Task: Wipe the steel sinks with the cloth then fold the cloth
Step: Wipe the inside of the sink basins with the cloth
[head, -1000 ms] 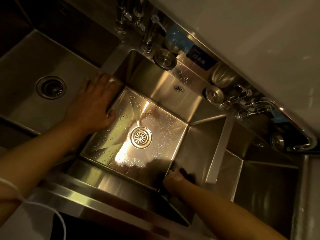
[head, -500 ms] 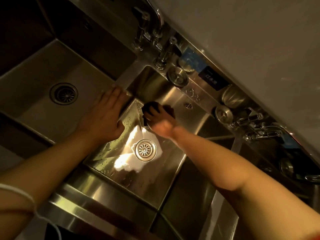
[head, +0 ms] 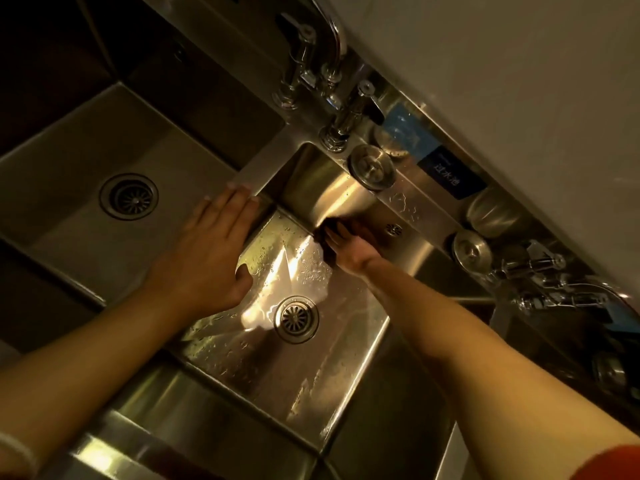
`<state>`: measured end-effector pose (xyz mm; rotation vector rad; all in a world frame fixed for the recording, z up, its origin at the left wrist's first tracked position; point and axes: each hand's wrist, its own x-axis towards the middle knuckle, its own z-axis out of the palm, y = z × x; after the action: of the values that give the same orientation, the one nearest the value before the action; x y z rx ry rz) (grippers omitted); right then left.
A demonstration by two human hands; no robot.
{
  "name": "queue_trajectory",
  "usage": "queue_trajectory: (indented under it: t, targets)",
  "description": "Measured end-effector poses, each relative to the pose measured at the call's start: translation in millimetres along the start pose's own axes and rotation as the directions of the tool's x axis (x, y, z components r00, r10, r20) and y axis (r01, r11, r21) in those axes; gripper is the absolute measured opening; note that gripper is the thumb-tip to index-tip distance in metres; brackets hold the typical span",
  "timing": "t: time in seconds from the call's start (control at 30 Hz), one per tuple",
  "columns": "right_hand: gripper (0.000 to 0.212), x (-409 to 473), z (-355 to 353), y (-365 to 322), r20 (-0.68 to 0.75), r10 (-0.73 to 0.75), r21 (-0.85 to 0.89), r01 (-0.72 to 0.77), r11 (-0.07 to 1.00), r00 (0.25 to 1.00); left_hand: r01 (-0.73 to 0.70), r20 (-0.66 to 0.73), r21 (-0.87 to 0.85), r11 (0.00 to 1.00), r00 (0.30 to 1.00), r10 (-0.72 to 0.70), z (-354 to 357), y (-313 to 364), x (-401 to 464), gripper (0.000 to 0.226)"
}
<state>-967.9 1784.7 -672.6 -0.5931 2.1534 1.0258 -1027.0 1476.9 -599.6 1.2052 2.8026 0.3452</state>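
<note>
Dark cloth [head: 349, 233], crumpled, pressed against far wall of middle sink [head: 339, 368] just above wet floor, under right hand [head: 346, 249] with fingers spread flat on it. Left hand [head: 211, 251] flat and relaxed on divider [head: 263, 161] between middle and left sink [head: 69, 188], gripping nothing. Drain [head: 296, 318] near cloth, uncovered. Faucet [head: 325, 74] above far rim.

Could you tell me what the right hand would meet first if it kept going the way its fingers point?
Most likely the sink's back wall: the right hand presses the cloth where floor meets wall, fingers pointing up it. Depth is unclear.
</note>
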Motion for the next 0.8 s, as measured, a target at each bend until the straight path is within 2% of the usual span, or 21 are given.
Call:
queue_trajectory:
  t: [0.13, 0.3, 0.4, 0.57, 0.67, 0.8]
  targets:
    - [0.049, -46.5, 49.8, -9.0, 0.208, -0.038, 0.113, 0.015, 0.994, 0.977, -0.007, -0.004, -0.018, 1.000, 1.000, 0.007, -1.7, 0.9, -0.9, 0.102]
    - [0.045, -94.5, 63.2, -18.3, 0.315, -0.107, 0.106, 0.077, 0.991, 0.943, -0.010, 0.017, -0.016, 1.000, 1.000, 0.010, -6.5, 2.8, -0.3, 0.103]
    - [0.041, -97.6, 48.7, -25.4, 0.263, -0.111, 0.131, 0.079, 0.988, 0.959, -0.001, 0.039, -0.010, 1.000, 0.999, 0.001, -8.3, 2.8, -0.4, 0.105]
    - [0.042, -74.4, 7.9, -25.9, 0.010, -0.009, 0.286, 0.006, 0.958, 1.000, 0.009, 0.089, 0.007, 1.000, 0.996, -0.010, -10.7, 3.3, -0.1, 0.106]
    - [0.049, -43.0, -13.1, -23.8, -0.115, 0.162, 0.517, -0.080, 0.852, 0.980, -0.001, 0.101, 0.024, 1.000, 0.995, -0.001, -13.9, 3.3, -1.4, 0.104]
    - [0.054, 3.6, -22.9, -28.1, -0.101, 0.400, 0.830, -0.144, 0.538, 0.911, 0.005, 0.114, 0.028, 1.000, 0.993, -0.008, -18.1, 5.7, -2.6, 0.104]
